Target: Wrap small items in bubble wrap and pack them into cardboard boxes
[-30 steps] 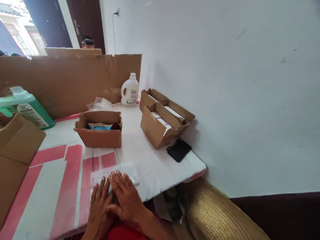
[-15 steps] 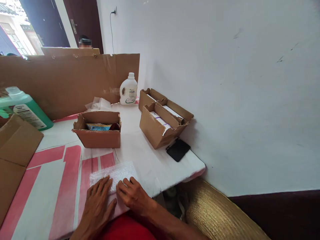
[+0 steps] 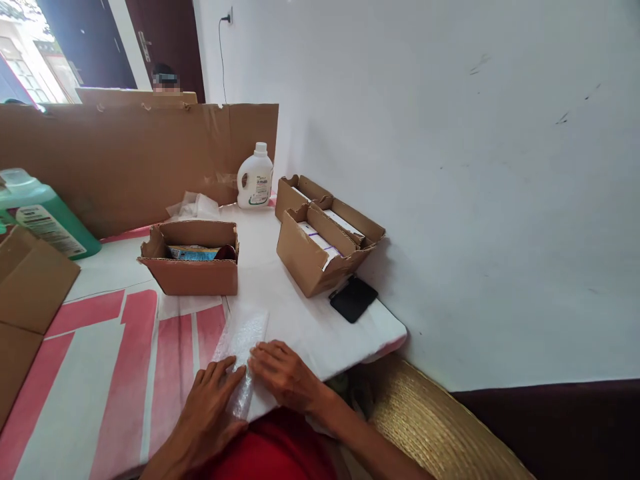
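A sheet of clear bubble wrap point(image 3: 241, 340) lies on the table's near edge, turned so that it runs away from me. My left hand point(image 3: 210, 410) rests flat on its near left part, fingers spread. My right hand point(image 3: 283, 375) lies on its near right side with fingers stretched toward the left. Both hands press the wrap against the white and pink table cover point(image 3: 125, 360). Whether anything is under the wrap is hidden.
An open cardboard box point(image 3: 193, 261) with a packet inside stands beyond the wrap. Two open boxes point(image 3: 320, 233) sit by the wall beside a black phone point(image 3: 353, 299). A white bottle point(image 3: 255, 180), a green bottle point(image 3: 43, 217), a cardboard screen and flat cardboard at the left surround the table.
The bubble wrap has been turned from lying crosswise to pointing away from me. Both hands shifted slightly right and nearer the table edge, staying on the wrap.
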`<action>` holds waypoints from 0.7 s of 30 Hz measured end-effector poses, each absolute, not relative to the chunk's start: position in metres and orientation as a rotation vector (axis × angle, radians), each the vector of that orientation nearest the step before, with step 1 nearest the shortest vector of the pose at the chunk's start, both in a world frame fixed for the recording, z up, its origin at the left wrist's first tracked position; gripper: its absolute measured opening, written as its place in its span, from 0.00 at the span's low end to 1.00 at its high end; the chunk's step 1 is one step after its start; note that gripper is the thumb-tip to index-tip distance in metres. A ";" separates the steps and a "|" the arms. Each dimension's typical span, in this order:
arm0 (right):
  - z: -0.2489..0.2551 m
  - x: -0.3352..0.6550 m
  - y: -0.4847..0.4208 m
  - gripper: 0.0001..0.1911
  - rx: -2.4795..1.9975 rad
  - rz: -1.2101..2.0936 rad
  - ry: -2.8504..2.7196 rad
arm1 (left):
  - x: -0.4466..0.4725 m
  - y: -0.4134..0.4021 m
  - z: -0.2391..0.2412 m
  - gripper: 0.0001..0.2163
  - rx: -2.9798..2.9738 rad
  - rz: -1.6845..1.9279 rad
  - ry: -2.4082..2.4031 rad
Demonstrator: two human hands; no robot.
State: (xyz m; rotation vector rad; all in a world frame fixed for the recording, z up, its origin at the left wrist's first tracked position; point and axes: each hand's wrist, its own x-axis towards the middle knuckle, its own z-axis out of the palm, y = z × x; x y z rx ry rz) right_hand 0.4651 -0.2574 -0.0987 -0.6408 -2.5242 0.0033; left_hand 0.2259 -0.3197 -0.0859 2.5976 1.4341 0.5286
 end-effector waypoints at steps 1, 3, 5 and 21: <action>-0.098 0.463 -0.265 0.17 -0.601 0.020 -2.540 | 0.225 -0.319 -0.085 0.35 2.607 0.534 1.432; -0.097 0.459 -0.278 0.17 -0.562 0.013 -2.549 | 0.224 -0.318 -0.084 0.33 2.649 0.545 1.418; -0.097 0.455 -0.284 0.17 -0.576 -0.012 -2.536 | 0.223 -0.316 -0.082 0.30 2.703 0.558 1.386; -0.099 0.444 -0.299 0.09 -1.078 0.767 -1.837 | 0.198 -0.305 -0.070 0.14 2.231 0.730 1.314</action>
